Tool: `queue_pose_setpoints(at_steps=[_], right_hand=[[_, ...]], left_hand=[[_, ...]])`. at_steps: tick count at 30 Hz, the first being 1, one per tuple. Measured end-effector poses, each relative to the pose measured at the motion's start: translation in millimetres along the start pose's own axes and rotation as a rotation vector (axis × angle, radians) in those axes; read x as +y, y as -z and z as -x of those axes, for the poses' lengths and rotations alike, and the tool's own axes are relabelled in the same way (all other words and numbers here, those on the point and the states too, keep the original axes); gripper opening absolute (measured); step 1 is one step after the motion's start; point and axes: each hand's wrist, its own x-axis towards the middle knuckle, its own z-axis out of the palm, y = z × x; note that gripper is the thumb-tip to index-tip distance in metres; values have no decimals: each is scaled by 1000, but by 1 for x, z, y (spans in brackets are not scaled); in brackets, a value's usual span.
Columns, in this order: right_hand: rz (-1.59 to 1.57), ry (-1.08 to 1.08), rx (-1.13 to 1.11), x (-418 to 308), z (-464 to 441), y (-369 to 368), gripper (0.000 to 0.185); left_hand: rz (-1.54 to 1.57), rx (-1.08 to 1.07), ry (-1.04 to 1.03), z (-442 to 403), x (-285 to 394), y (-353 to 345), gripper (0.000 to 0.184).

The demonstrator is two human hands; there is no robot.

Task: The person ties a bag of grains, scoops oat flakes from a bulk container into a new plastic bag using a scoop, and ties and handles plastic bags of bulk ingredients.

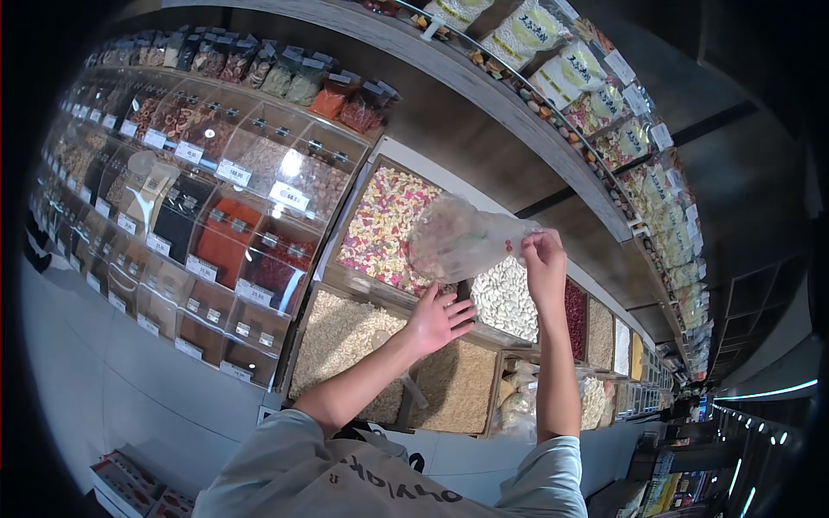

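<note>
Fingers (533, 248) of your right hand (546, 261) are pinched narrow on the gathered end of a cloudy plastic bag (458, 231), while your left hand (430, 328) is spread wide, its palm seemingly turned up, near the bag's rounded end; whether it touches the plastic, you cannot tell from this angle. The bag stretches sideways across your view, partly in front of a bin of pink, yellow and white pieces (380, 216) and close to a bin of white beans (503, 298). (Coloured bits show through the plastic, though they may be inside it or in the bin behind.) You seem to be at the step of steadying the bag by its neck above the bins; the next move probably calls for keeping that pinch firm and bringing your free palm under the bulging end. Nearer you sit a bin of pale kernels (332, 332), with what looks like a clear scoop (414, 393) beside it, and a bin of tan grain (458, 384). Mind the edges: dividers (367, 285) stand between the bins, clear-fronted dispensers (259, 147) rise on your left, and a long shelf (553, 164) carrying packets (570, 73) runs along the far side. Your freest room looks to be the air directly above the nearer bins, between your two hands.
</note>
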Motion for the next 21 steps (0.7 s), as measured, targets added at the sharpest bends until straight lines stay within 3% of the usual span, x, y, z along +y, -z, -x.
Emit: queue_pose_setpoints(at_steps=[3,11,14,18,21], right_hand=[[-69,1,66,1,-7,1,14],[101,84,87,-8,-6,2,14],[202,30,-18,-12,-3,1,12],[213,46,28,-2,-2,4,13],[115,-98,-47,-1,0,4,15]], left_hand=[[12,66,-15,-5,2,16,81],[-30,118,-28,-12,9,27,76],[-51,108,-39,-14,16,29,77],[-66,111,-30,-14,23,28,80],[-74,111,-28,-15,26,28,81]])
